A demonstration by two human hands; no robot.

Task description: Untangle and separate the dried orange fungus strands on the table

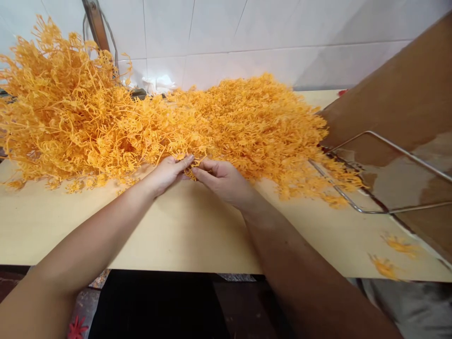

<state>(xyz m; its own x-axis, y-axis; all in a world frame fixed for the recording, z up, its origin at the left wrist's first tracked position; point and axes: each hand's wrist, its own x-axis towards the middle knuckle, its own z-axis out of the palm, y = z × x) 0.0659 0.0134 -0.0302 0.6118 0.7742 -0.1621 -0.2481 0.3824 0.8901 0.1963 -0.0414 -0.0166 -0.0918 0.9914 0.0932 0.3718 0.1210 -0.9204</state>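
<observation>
A large heap of yellow-orange artificial flower sprigs [247,127] spreads across the pale table, taller and looser on the left. At its front edge my left hand [169,172] pinches a small orange sprig [192,172] between thumb and fingers. My right hand [221,181] meets it from the other side, thumb and fingertips closed on the same sprig. The fingertips of both hands nearly touch, and part of the sprig is hidden behind them.
A bent metal wire frame [353,202] lies at the right, against a brown cardboard box [388,103]. Loose orange pieces [384,268] rest near the table's front right corner [431,273]. A tiled wall [219,28] stands behind. A red piece [76,327] lies below, left.
</observation>
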